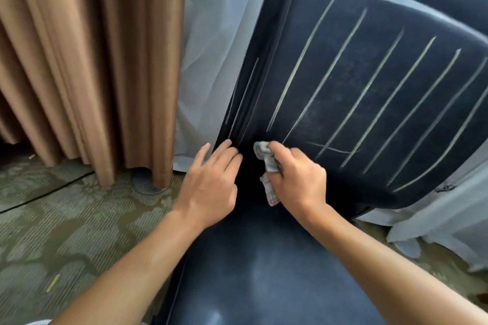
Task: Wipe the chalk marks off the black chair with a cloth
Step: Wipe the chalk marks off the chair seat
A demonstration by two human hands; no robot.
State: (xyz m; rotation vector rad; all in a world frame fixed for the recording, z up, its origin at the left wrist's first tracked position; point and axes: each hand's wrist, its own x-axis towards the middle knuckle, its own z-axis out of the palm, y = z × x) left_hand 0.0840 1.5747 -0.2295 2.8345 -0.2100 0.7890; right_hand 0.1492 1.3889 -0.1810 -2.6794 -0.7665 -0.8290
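Patterned carpet floor (60, 221) bears the black chair (264, 272) (seat glossy) and a yellowish stick (53, 282).

Readable text: none anywhere in the frame.
Chalk marks (351, 92): plain pale strokes only, long slanted lines under one top bar, filling the right half of the frame on the backrest of the black chair (264, 258); they spell no letters or numbers.
Cloth (268, 166): faint printed pattern at centre frame, too blurred to read.
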